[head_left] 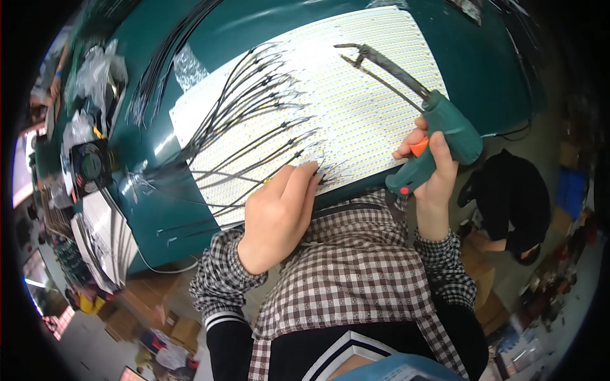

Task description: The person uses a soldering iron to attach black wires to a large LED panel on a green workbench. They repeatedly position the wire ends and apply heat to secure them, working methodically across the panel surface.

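My right hand (437, 181) grips a green soldering gun (452, 129) with an orange trigger; its fingers wrap the handle. The gun's long dark tip and the thin feed tube beside it point up and left, over a white panel of LED strips (381, 108). My left hand (279, 206) is closed in a pinch at the panel's near edge. A thin black wire seems to run into its fingertips, though the fingers partly hide it. Black wires (232, 120) with small connectors fan across the panel's left half, their stripped ends lying on the strips.
A green-topped table (238, 35) carries the panel. More black wires (168, 54) lie at the back left. A small black fan (89, 164), plastic bags (101, 73) and white boards (108, 235) crowd the left side. Beyond the table at right, a person (511, 197) in dark clothing bends down.
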`<state>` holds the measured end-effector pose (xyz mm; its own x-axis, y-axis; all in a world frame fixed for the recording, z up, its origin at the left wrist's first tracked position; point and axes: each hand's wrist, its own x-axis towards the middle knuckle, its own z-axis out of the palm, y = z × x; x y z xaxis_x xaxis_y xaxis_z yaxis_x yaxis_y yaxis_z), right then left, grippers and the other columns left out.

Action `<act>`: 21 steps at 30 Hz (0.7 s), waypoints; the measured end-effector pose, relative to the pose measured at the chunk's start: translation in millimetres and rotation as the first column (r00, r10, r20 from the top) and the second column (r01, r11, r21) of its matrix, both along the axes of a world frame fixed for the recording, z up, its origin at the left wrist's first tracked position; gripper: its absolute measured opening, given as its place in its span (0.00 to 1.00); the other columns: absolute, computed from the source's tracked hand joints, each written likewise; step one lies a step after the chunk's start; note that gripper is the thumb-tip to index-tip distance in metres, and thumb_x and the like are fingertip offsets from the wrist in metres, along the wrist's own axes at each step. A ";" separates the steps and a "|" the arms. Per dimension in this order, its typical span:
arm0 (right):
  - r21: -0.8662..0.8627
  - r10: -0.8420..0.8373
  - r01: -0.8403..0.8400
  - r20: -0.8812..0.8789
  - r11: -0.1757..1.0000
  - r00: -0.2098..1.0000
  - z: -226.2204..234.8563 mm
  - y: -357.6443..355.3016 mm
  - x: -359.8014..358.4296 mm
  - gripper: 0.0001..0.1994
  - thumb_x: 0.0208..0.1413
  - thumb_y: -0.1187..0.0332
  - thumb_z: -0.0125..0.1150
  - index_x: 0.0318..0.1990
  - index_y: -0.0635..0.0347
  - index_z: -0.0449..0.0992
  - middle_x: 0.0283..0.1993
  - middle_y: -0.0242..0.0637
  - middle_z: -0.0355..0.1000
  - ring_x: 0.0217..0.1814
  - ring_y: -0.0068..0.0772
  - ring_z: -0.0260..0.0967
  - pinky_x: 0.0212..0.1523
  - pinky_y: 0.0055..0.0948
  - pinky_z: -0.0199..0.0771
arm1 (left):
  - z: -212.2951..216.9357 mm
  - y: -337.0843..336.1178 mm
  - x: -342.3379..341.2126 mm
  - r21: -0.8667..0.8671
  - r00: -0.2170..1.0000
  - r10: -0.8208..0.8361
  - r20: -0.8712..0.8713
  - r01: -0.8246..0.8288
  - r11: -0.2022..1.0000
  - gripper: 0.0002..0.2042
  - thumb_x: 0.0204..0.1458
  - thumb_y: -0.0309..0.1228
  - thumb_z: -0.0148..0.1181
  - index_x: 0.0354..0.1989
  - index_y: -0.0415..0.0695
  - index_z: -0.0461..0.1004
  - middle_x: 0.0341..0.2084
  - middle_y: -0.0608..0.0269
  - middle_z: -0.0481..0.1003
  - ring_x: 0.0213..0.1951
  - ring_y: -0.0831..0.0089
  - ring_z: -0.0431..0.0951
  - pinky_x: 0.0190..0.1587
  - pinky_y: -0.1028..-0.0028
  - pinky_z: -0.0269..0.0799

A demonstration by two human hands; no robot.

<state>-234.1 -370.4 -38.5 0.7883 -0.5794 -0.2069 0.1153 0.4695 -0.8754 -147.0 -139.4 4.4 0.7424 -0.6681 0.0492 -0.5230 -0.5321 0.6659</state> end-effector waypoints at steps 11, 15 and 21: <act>-0.097 0.112 -0.119 -0.074 0.988 0.991 2.9 -12.6 -9.0 0.22 0.66 0.54 0.52 0.53 0.67 0.68 0.37 0.36 0.74 0.36 0.29 0.73 0.37 0.36 0.78 | -12.0 -17.2 25.3 -0.118 0.997 -0.018 -0.069 0.010 0.993 0.04 0.51 0.25 0.62 0.34 0.41 0.74 0.26 0.56 0.74 0.30 0.55 0.76 0.31 0.60 0.71; -0.084 0.078 -0.084 -0.067 0.993 0.995 8.4 -14.1 -22.9 0.22 0.65 0.56 0.54 0.53 0.69 0.68 0.36 0.38 0.74 0.36 0.31 0.74 0.37 0.37 0.80 | -14.9 -18.8 27.8 -0.101 0.976 -0.008 -0.216 -0.014 0.995 0.03 0.51 0.26 0.62 0.30 0.41 0.74 0.26 0.55 0.74 0.30 0.54 0.76 0.31 0.61 0.71; -0.069 0.049 -0.052 -0.047 0.996 0.998 10.8 -14.5 -37.7 0.21 0.63 0.61 0.58 0.53 0.72 0.69 0.36 0.41 0.75 0.35 0.36 0.76 0.36 0.41 0.82 | -20.2 -14.8 34.9 -0.076 0.924 0.033 -0.380 -0.067 0.995 0.04 0.53 0.25 0.63 0.34 0.38 0.76 0.25 0.57 0.76 0.26 0.70 0.78 0.29 0.73 0.72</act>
